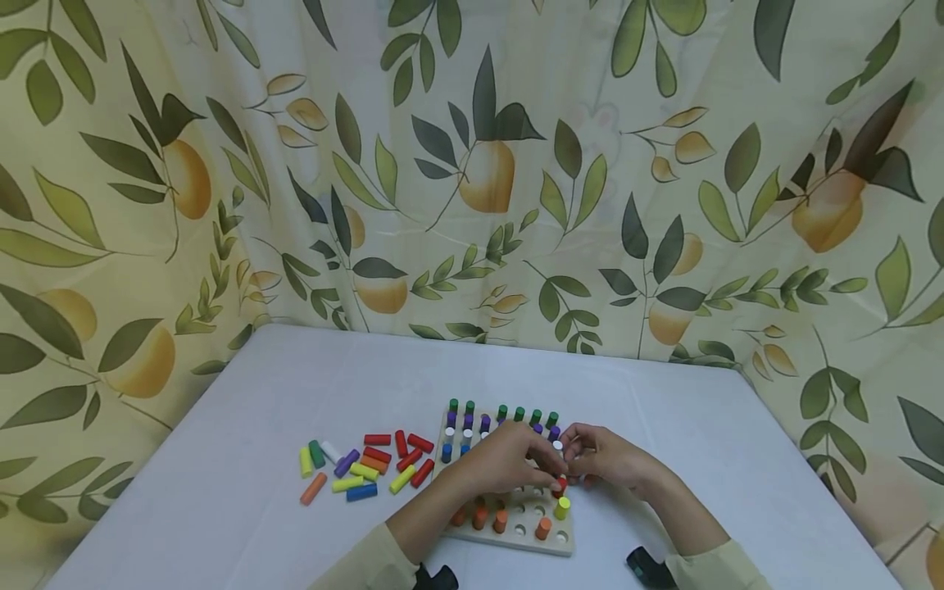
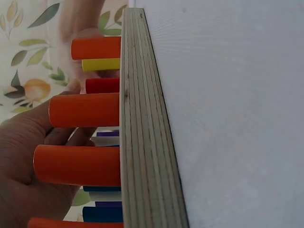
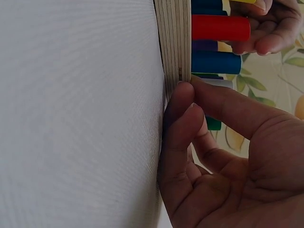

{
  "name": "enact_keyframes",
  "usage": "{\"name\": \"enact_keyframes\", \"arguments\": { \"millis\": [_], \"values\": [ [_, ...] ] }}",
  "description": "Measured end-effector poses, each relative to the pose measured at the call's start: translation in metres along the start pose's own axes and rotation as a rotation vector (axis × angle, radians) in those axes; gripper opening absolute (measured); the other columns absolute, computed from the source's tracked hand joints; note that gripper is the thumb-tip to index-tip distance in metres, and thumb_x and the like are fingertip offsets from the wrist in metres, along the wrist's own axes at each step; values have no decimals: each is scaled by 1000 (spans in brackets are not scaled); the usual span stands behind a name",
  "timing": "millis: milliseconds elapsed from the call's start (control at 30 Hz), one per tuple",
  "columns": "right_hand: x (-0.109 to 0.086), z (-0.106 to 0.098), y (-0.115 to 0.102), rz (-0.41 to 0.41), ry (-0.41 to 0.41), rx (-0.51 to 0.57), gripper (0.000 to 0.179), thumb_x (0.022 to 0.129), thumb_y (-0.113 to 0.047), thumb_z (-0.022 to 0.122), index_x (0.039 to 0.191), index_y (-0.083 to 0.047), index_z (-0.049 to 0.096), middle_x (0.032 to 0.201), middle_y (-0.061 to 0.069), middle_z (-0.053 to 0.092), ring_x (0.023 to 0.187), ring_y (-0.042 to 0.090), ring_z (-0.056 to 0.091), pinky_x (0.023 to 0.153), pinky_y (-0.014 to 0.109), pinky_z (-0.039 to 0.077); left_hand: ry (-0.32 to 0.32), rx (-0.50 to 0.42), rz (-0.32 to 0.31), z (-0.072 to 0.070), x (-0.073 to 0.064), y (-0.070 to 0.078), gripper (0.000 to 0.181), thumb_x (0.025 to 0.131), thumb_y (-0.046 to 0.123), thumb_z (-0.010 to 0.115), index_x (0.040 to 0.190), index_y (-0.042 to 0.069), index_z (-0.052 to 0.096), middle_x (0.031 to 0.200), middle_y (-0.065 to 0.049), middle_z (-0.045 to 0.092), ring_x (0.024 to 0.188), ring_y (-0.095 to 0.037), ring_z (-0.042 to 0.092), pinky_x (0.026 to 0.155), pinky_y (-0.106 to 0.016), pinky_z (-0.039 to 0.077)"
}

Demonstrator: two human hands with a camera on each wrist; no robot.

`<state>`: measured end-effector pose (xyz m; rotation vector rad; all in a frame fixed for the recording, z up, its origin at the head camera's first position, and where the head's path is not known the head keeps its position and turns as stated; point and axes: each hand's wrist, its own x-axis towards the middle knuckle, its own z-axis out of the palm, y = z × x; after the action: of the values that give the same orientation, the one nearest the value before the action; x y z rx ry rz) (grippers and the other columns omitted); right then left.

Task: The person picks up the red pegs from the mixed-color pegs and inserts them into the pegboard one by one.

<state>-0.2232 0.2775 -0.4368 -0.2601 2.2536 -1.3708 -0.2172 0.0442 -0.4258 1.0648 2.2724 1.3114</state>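
Observation:
A wooden pegboard (image 1: 516, 541) lies on the table, with rows of coloured pegs standing in its holes. My left hand (image 1: 505, 460) is over the board's right part, fingertips right at a red peg (image 3: 221, 27) that stands upright in the right column. Around that peg its fingers are loosely bent, and none curls round it in the right wrist view. At the board's right edge, my right hand (image 1: 608, 459) pinches the rim between thumb and fingers (image 3: 185, 123). A yellow peg (image 1: 563, 508) and an orange peg (image 1: 543, 528) stand nearer me. My left hand hides the middle rows.
Left of the board lie loose pegs: several red ones (image 1: 378, 440), yellow ones (image 1: 347, 485), a blue one (image 1: 361, 492), a purple one (image 1: 347, 463) and others. A white cloth (image 1: 295, 369) covers the table. Behind hangs a leaf-and-fruit patterned curtain (image 1: 472, 246).

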Motion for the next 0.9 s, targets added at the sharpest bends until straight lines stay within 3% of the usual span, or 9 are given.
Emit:
{"name": "enact_keyframes", "arguments": {
  "millis": [567, 733, 900],
  "values": [
    [2, 1, 1, 28, -7, 12, 33, 90, 2, 67, 120, 0, 55, 97, 11, 58, 83, 25, 61, 67, 34, 53, -3, 15, -2, -11, -11, 1, 14, 94, 9, 78, 107, 11, 81, 92, 13, 75, 85, 2, 62, 78, -18, 52],
    [3, 0, 2, 31, -3, 20, 34, 90, 1, 68, 121, 0, 55, 97, 11, 59, 83, 25, 62, 67, 35, 53, 1, 75, -1, -20, -18, -1, 14, 94, 11, 78, 108, 12, 81, 96, 15, 74, 88, 3, 63, 82, -18, 52],
    [1, -1, 1, 32, 1, 10, 33, 90, 2, 67, 121, 0, 55, 97, 11, 58, 83, 26, 61, 67, 35, 53, 4, 97, 6, -29, -24, -3, 16, 93, 11, 79, 109, 11, 81, 97, 10, 76, 86, 4, 63, 83, -18, 52]
  ]
}}
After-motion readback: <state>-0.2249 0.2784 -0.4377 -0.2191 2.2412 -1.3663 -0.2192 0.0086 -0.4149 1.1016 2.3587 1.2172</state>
